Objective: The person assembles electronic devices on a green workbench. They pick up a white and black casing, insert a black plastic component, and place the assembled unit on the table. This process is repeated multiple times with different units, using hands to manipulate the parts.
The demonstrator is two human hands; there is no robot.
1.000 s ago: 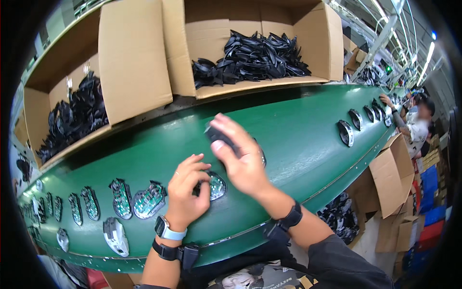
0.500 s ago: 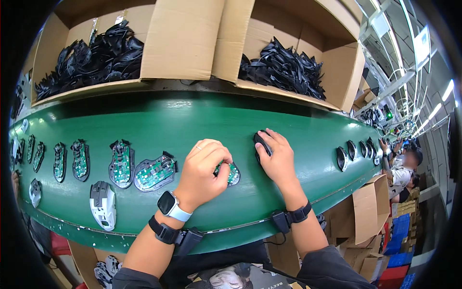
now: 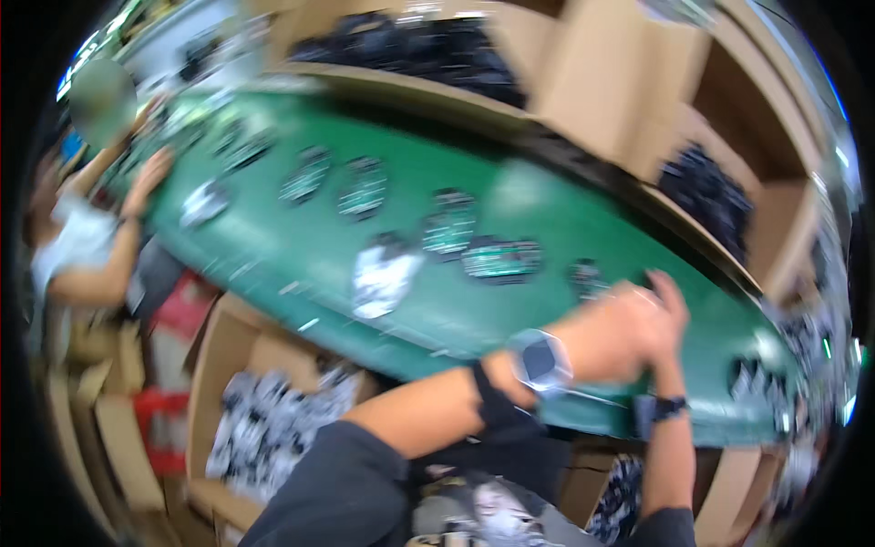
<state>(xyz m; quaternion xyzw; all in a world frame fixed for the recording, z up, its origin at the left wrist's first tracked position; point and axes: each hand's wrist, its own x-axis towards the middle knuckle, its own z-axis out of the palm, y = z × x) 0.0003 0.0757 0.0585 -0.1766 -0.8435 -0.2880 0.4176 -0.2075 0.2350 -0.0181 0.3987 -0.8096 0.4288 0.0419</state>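
Observation:
My left hand (image 3: 620, 330) reaches across the green work surface (image 3: 519, 383), its watch-wearing wrist toward me. It overlaps my right hand (image 3: 670, 310), and motion smears the fingers of both. I cannot make out what either one holds. Just beyond my left hand lies a small mouse base with a circuit board (image 3: 585, 276), partly hidden. Further left are another mouse base with a green board (image 3: 501, 259) and an upright-lying one (image 3: 449, 221) beside it. A white-and-dark mouse shell (image 3: 383, 278) rests nearer to me.
Cardboard boxes of black parts (image 3: 410, 55) line the far side. Below the near edge stands a carton (image 3: 210, 428) of white and grey pieces. Another person's arm (image 3: 114, 246) reaches in at the left. Several dark mouse shells (image 3: 756, 381) lie at the right.
My view has swung left and tilted, blurring the picture. My hands, formerly apart, now overlap. My right hand has left the spot where it covered a black mouse.

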